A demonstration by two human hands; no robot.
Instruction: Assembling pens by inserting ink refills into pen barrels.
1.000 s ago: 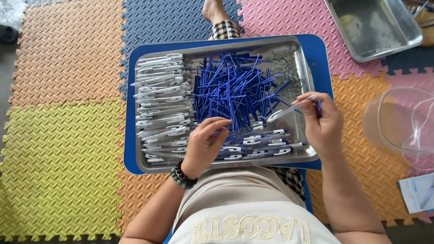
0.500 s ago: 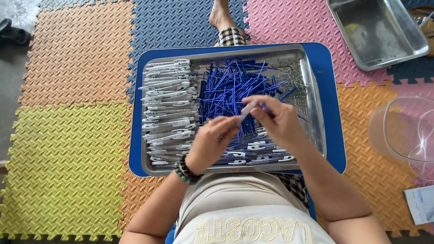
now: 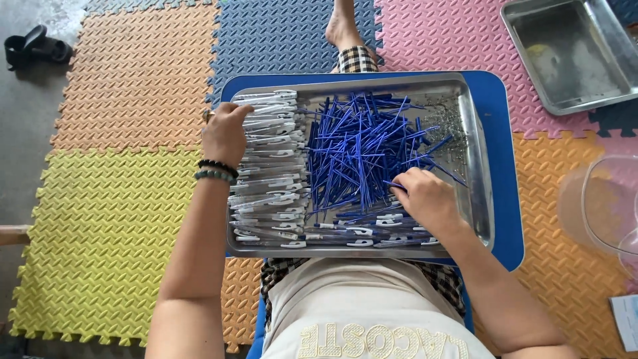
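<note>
Since the earlier frame my left hand (image 3: 226, 133) has moved out to clasp the white pen barrels (image 3: 269, 166) stacked at the steel tray's (image 3: 480, 166) left, while my right hand (image 3: 428, 199) pinches blue refills (image 3: 362, 153) mid-tray; I judge snagged refills could scatter.

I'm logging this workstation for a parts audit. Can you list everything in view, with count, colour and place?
Metal tray: one, silver, on the blue board.
Blue board: one, under the tray.
Blue refills: many, loose heap, tray centre.
Pen barrels: many, pale, stacked at tray left.
Finished pens: several, pale with blue, tray's near edge.
Second tray: one, silver, top right.
Clear container: one, right edge.
Foam mats: several; yellow, orange, blue, pink.
Sandal: one, black, top left.
Bracelets: two, left wrist.
Left hand: on the barrels.
Right hand: on the refills.
</note>
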